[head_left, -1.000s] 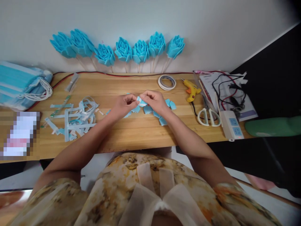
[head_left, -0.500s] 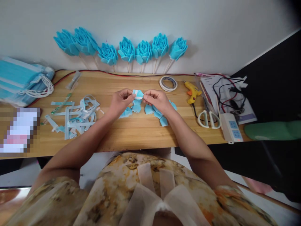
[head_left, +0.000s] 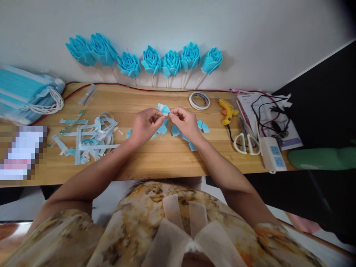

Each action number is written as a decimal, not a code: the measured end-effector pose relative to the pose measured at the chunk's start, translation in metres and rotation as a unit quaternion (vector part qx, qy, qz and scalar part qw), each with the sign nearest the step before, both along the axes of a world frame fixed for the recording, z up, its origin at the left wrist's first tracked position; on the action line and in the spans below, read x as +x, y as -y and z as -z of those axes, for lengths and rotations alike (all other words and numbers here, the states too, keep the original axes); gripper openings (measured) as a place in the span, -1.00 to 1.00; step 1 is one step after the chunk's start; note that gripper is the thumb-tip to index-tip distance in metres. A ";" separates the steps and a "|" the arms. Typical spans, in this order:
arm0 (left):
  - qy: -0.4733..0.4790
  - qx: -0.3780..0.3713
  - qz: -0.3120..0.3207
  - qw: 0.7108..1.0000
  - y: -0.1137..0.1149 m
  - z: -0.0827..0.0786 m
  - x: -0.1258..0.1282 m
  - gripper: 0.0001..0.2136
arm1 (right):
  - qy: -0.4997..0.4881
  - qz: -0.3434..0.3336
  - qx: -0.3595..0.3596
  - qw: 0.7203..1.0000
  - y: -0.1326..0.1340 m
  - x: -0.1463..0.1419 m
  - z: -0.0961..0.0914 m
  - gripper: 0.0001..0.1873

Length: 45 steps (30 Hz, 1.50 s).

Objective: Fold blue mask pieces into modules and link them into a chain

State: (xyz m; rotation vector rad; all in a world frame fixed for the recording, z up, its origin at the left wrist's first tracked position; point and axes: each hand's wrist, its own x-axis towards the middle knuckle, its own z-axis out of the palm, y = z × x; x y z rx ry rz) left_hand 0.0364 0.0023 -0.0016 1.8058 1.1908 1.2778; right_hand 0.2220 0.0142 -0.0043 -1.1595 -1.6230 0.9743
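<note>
Over the middle of the table I hold up a small folded piece of blue mask fabric (head_left: 164,108) with a white strip of tape across it. My right hand (head_left: 185,121) pinches its right corner between thumb and fingertips. My left hand (head_left: 147,124) is closed at its lower left edge, thumb against curled fingers. Loose blue fabric petals (head_left: 176,131) lie beneath and beside both hands, partly hidden by them.
Blue fabric roses (head_left: 151,59) on sticks lean along the wall. Mask scraps (head_left: 94,139) and packed masks (head_left: 25,92) lie left. White tape (head_left: 199,101), a yellow glue gun (head_left: 228,111), scissors (head_left: 247,142), a power strip (head_left: 272,154) and a green bottle (head_left: 319,158) are right.
My left fingers have shifted from the piece's left edge down to its lower edge, curling more. The piece has tilted. The view has moved slightly.
</note>
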 end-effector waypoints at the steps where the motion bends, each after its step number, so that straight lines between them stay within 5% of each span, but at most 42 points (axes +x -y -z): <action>1: -0.007 0.001 0.000 1.000 -0.001 0.002 0.000 -0.89 | 0.003 0.000 0.000 1.000 0.001 -0.001 0.000 -0.74; 10: -0.013 -0.005 -0.001 1.000 -0.006 0.016 -0.001 -0.88 | 0.010 -0.002 0.025 1.000 0.006 -0.004 -0.002 -0.75; 26: -0.037 0.000 -0.006 0.999 -0.004 0.015 0.001 -0.80 | 0.112 0.002 0.177 0.978 0.004 -0.002 0.010 -0.83; 45: -0.028 -0.003 0.021 0.999 -0.003 0.011 0.000 -0.76 | 0.123 0.003 0.171 0.978 0.003 -0.001 0.010 -0.84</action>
